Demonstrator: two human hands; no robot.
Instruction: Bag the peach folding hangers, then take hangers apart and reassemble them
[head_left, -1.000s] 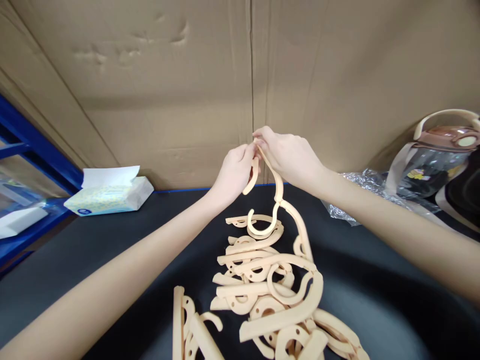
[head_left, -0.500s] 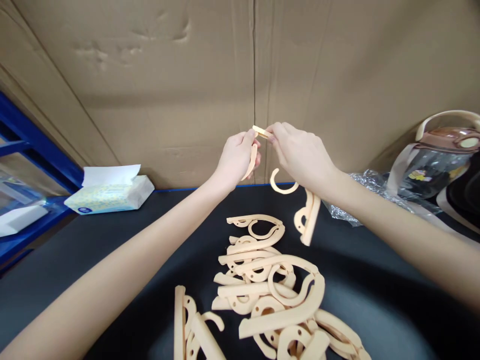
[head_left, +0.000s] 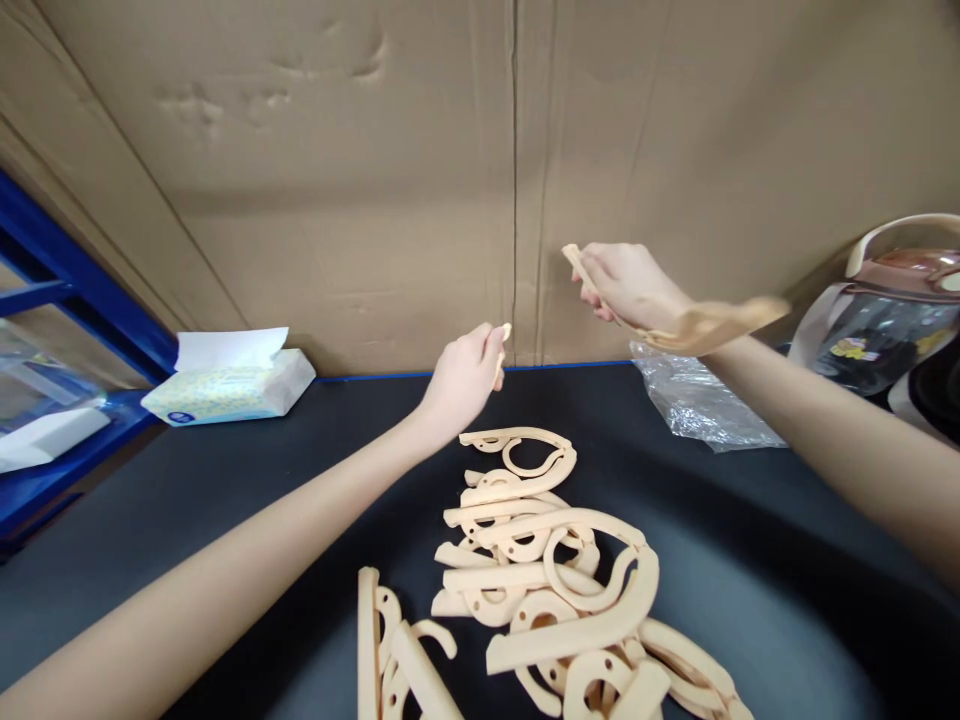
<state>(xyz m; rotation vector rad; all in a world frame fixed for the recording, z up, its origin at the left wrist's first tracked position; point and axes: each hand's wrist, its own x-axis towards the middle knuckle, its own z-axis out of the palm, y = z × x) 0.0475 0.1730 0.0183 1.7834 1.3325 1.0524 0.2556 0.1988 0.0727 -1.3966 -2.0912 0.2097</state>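
My left hand [head_left: 463, 385] is closed around a small beige piece [head_left: 506, 331], of which only the tip and an edge show; the rest is hidden by the fingers. Up and to the right, my right hand [head_left: 630, 283] grips one arm of a beige folding hanger [head_left: 574, 258]. The hanger's other part, smeared by motion, swings across my right wrist. Below both hands lies a pile of beige folding hangers [head_left: 570, 645], overlapping with their hooks and arms folded. A smaller group of hanger parts [head_left: 367, 640] lies left of the pile.
A tissue pack [head_left: 232, 385] stands at the back left beside a blue metal frame [head_left: 90, 310]. Crumpled clear plastic [head_left: 690, 400] and a bottle with a handle [head_left: 885, 320] are at the right. A cardboard wall [head_left: 360, 200] closes off the black table's back edge.
My hands have moved apart: the right one up and right with the hanger, the left one down and slightly left. The hanging part has swung from below my right hand across the wrist.
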